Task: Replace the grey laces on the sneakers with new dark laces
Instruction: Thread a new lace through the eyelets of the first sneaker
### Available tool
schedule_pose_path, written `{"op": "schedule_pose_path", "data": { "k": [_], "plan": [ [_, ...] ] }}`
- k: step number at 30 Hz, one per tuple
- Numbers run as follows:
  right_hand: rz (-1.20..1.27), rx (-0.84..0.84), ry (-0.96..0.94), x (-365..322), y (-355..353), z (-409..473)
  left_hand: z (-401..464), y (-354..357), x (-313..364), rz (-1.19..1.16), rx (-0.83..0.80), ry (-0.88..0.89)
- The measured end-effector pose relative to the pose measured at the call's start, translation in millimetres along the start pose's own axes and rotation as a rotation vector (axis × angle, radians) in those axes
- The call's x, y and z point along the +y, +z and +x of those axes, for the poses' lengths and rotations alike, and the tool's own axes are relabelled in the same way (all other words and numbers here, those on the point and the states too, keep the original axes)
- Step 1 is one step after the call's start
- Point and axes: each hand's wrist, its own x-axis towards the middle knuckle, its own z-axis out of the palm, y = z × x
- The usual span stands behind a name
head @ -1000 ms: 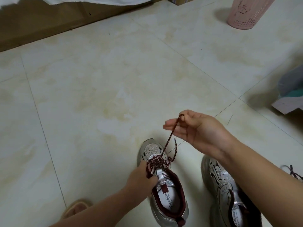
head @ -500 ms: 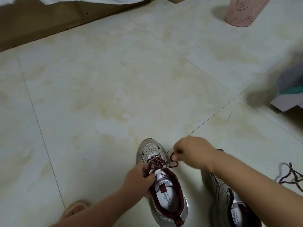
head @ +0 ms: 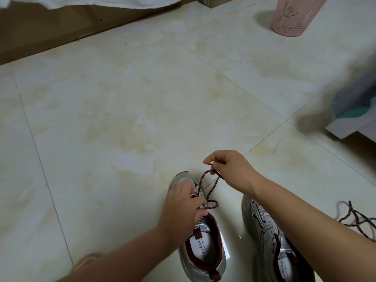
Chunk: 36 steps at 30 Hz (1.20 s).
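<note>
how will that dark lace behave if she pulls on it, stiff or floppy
Probably floppy: the lace curves in a slack loop between the right hand and the left sneaker. It looks woven and textured, so it likely grips in a pinch rather than slipping. It seems light; the left hand rests on the sneaker, perhaps so a pull won't drag it.

Large glossy cream floor tiles [head: 142,102] with yellowish marbling fill the room, their thin grout lines running diagonally. One landmark serves: a pink perforated waste bin [head: 295,15] standing on the tiles at the far right, casting a soft shadow to its left. Far left of the bin, a brown wooden furniture base [head: 61,31] runs along the floor's edge, white cloth [head: 101,2] hanging over it. Nearer than the bin, at the right edge, sits a blurred grey and teal object [head: 354,110] on a pale board.
</note>
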Motion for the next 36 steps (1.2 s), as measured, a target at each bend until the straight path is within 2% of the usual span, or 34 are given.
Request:
{"op": "schedule_pose_path", "data": {
  "k": [2, 5, 7, 10, 13, 16, 19, 21, 23, 24, 25, 26, 27, 28, 30, 33, 36],
  "plan": [
    [0.053, 0.041, -0.026, 3, 1, 0, 7, -1, 0, -0.062, -0.056, 0.007],
    [0.124, 0.104, -0.051, 9, -2, 1, 11, -4, 1, -0.23, -0.194, -0.09],
    [0.151, 0.123, -0.057, 14, -4, 1, 10, -14, 9, -0.4, -0.211, -0.199],
    [0.155, 0.105, -0.053, 23, -7, 0, 9, -40, 11, -0.753, -0.287, -0.464],
    [0.085, 0.075, -0.062, 32, -10, -4, 4, -63, -8, -0.923, -0.155, -0.675],
    [-0.018, 0.012, -0.066, 38, -10, -9, -6, -68, -33, -0.97, 0.034, -0.889],
    [-0.167, -0.04, -0.061, 44, -5, -16, -14, -67, -53, -0.904, 0.117, -1.06],
    [-0.227, -0.05, -0.054, 49, 0, -19, -18, -64, -62, -0.834, 0.057, -1.142],
    [-0.25, -0.065, -0.049, 54, 4, -23, -20, -61, -59, -0.706, -0.14, -1.228],
    [-0.244, -0.072, -0.048, 56, 6, -25, -20, -59, -56, -0.513, -0.282, -1.196],
    [-0.23, -0.074, -0.044, 58, 9, -27, -21, -57, -52, -0.211, -0.386, -1.081],
    [-0.21, -0.072, -0.036, 60, 11, -29, -20, -55, -47, 0.074, -0.393, -0.912],
    [-0.187, -0.069, -0.028, 62, 13, -30, -18, -54, -36, 0.215, -0.32, -0.732],
    [-0.164, -0.063, -0.017, 63, 15, -31, -15, -52, -22, 0.223, -0.24, -0.603],
    [-0.13, -0.053, 0.013, 66, 19, -32, -9, -42, 9, 0.089, -0.182, -0.49],
    [-0.091, -0.038, 0.046, 70, 24, -33, -4, -16, 40, -0.029, -0.256, -0.525],
    [-0.056, -0.022, 0.064, 74, 29, -34, 0, -2, 43, -0.168, -0.267, -0.613]
  ]
}}
